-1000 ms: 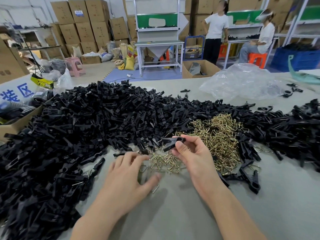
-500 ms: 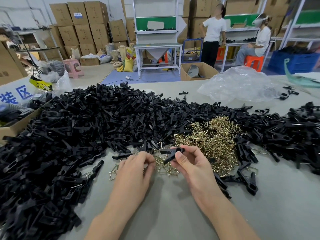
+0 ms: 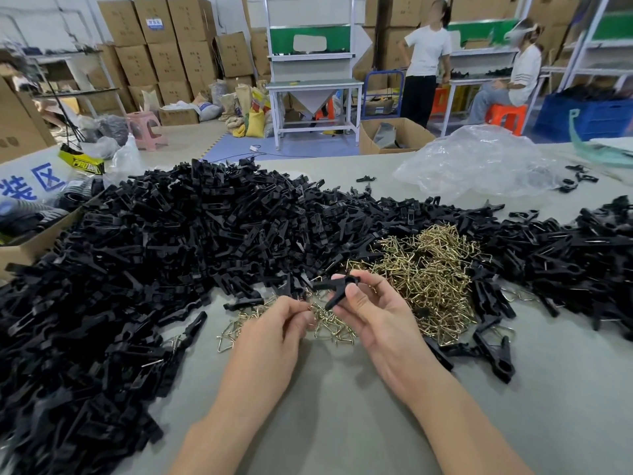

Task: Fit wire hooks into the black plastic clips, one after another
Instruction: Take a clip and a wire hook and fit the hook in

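Pinching black clip (image 3: 338, 291) — right grip (image 3: 376, 325) | left grip (image 3: 274, 327) — contents hidden

— What does the left hand (image 3: 270, 332) pinch?
— Cannot tell; curled fingers hide it. The thumb of the right hand (image 3: 380, 323) covers part of its black clip (image 3: 337, 293).
— The clip pile (image 3: 113, 269)?
— Cut off at the frame's left and lower-left edges.

Left hand (image 3: 274, 332) and right hand (image 3: 380, 323) bare, forearms (image 3: 239, 406) bare above the surface's (image 3: 342, 433) near edge, short plain thumbnail (image 3: 352, 289)
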Tool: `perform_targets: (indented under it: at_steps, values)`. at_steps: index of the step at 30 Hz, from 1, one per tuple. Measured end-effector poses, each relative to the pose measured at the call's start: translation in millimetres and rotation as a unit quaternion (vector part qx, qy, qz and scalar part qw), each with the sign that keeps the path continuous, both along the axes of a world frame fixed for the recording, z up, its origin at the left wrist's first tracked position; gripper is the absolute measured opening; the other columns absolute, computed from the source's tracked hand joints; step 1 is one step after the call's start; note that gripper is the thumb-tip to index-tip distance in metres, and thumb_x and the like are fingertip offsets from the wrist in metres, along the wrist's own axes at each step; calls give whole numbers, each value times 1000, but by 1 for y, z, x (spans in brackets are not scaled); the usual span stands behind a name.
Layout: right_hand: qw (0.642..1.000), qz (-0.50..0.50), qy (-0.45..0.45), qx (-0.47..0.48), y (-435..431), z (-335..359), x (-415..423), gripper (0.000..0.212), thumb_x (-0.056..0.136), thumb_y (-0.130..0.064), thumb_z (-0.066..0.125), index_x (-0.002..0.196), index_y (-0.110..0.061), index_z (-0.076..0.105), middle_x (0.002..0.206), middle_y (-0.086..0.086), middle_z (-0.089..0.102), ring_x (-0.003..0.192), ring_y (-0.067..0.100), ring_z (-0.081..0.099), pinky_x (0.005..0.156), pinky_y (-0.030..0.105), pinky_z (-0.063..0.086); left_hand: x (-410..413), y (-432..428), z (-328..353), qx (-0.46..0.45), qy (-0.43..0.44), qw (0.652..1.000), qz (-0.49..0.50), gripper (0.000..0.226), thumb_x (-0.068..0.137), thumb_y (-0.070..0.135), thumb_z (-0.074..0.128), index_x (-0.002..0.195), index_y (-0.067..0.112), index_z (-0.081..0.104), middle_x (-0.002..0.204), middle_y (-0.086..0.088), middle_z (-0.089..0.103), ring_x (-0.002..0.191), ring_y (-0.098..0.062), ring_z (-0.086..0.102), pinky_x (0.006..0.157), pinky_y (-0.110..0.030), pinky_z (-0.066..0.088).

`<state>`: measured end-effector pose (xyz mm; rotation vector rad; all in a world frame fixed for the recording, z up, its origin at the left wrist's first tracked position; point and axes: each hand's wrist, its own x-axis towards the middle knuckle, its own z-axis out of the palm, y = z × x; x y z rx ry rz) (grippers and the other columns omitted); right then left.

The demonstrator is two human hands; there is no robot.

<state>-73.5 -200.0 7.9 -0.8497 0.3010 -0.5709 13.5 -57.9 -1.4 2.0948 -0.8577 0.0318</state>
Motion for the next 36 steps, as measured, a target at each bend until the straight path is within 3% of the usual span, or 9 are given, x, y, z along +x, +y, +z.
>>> perform_targets:
  at_steps: [4,7,12,14,17,22,27,31,36]
  values:
    - [999,49,19,-4,1,2,-2,29,80,-11,70,109,-12,65,117,21,69,103,30,70,85,40,60,-2,0,1,-44,-5,999,-10,10,98,38,57,90,44,58,82,24,65,75,-3,61,63,-16,45]
    - [995,104,6,8,4,3,-4,24,80,-9,71,104,-13,68,112,15,72,100,27,72,80,39,61,0,-1,1,-64,-14,998,-22,21,99,27,58,85,42,60,79,15,60,74,-8,58,66,-25,48]
    - [993,112,0,32,6,5,-5,28,81,-5,69,109,-9,66,112,17,71,100,28,72,79,35,61,-3,-2,8,-71,-17,997,-28,28,99,10,58,102,35,68,86,16,59,84,-5,59,70,-11,42]
    - [993,111,-3,41,5,6,-6,29,82,-5,68,111,-7,65,115,21,70,100,28,72,79,33,61,-7,-3,9,-102,25,994,-23,35,98,12,59,111,44,63,93,22,66,90,2,62,74,-6,43]
    - [992,109,-21,67,4,8,-8,31,82,-3,67,112,-4,62,111,23,72,93,26,74,76,29,61,-8,-4,12,-166,100,981,-25,35,96,14,63,111,46,62,90,20,67,85,0,65,70,-12,47]
    - [990,91,-31,105,-1,10,-8,32,81,-1,67,112,-5,61,112,24,71,91,27,75,73,32,62,-3,-2,18,-253,161,954,-4,28,97,11,62,110,35,65,85,5,70,81,-15,69,74,-26,58]
    - [994,101,4,29,-2,8,-9,30,81,-8,72,110,-13,67,122,19,67,106,30,66,77,41,61,5,6,24,-334,272,902,19,17,99,10,58,108,19,69,82,-4,74,77,-16,71,75,-24,59]
    - [995,88,-36,13,-1,8,-8,29,86,-8,68,115,-11,62,127,19,68,101,28,71,77,34,60,0,6,31,-346,367,862,-57,26,96,2,59,119,13,61,74,-5,68,69,-16,65,71,-30,58]
    - [995,80,-57,32,-3,6,-7,30,86,-8,66,116,-10,61,125,19,69,99,28,74,79,30,59,-10,5,32,-306,389,862,-112,39,90,3,64,126,16,58,80,-10,65,72,-18,64,73,-32,57]
